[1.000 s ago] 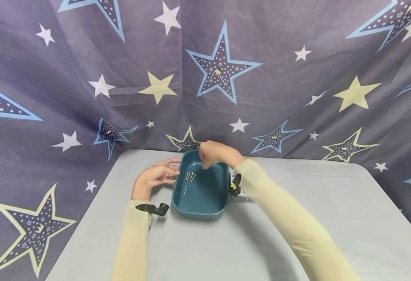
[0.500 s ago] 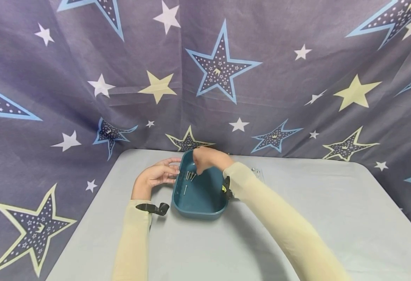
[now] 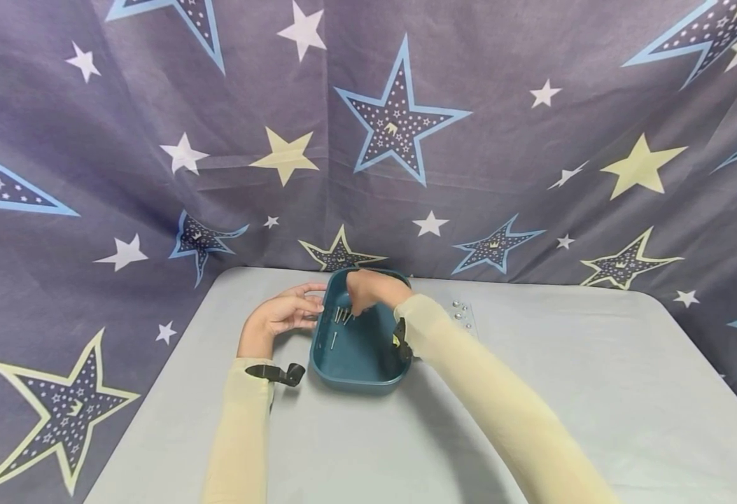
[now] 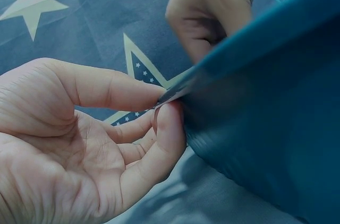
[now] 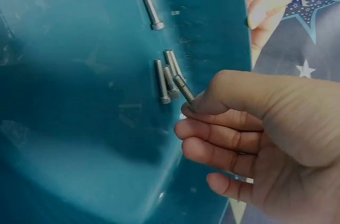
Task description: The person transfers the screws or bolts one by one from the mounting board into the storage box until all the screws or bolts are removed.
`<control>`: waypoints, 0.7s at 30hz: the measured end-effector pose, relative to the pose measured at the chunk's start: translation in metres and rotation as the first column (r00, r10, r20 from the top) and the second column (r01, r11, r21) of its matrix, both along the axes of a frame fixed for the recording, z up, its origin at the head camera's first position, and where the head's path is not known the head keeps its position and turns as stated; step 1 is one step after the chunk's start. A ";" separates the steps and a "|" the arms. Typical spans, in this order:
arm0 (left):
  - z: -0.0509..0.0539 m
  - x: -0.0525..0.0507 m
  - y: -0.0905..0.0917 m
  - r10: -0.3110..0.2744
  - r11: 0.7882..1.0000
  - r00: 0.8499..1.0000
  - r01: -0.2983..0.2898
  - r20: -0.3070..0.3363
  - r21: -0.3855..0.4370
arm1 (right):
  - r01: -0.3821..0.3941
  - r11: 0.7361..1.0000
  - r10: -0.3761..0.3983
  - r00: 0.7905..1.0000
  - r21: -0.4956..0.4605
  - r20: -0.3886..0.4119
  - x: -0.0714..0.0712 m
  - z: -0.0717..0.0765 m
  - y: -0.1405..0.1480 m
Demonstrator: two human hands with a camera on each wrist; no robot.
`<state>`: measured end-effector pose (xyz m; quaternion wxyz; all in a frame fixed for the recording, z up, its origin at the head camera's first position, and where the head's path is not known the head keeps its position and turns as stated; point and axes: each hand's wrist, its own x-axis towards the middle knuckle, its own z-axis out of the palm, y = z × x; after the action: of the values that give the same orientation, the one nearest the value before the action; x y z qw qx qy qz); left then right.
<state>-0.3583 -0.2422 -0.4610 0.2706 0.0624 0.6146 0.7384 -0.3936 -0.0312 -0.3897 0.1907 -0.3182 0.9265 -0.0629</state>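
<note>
Pinching the rim of a teal tray, the left hand lies left of centre in the head frame, its grip formed by thumb and finger pressed together on the tray's left edge. Below it, toward the lower left, a pale yellow sleeve carries a black wrist mount. The tray occupies the area just below centre, with the pale bench around it. Along the tray's left inner side lies a lone screw, seen at the upper middle of the right wrist frame; a small cluster of screws lies near that frame's centre. Next, the right hand reaches into the upper part of the tray. Its grip pinches one further screw between thumb and index finger, the threaded end directed to the upper left of the right wrist frame, beside the cluster. The second sleeve runs to the lower right. Just past it, right of centre, a clear sheet bears small round pieces. A star-patterned cloth spans the upper frame.
</note>
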 end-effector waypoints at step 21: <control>-0.004 -0.002 0.001 0.017 1.000 1.000 -0.017 -0.004 -0.021 | 0.079 0.995 -0.083 0.994 0.053 0.065 -0.008 -0.022 -0.003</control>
<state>-0.3598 -0.2415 -0.4647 0.2638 0.0561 0.6232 0.7341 -0.4019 -0.0337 -0.4117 0.2271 -0.2731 0.9330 -0.0580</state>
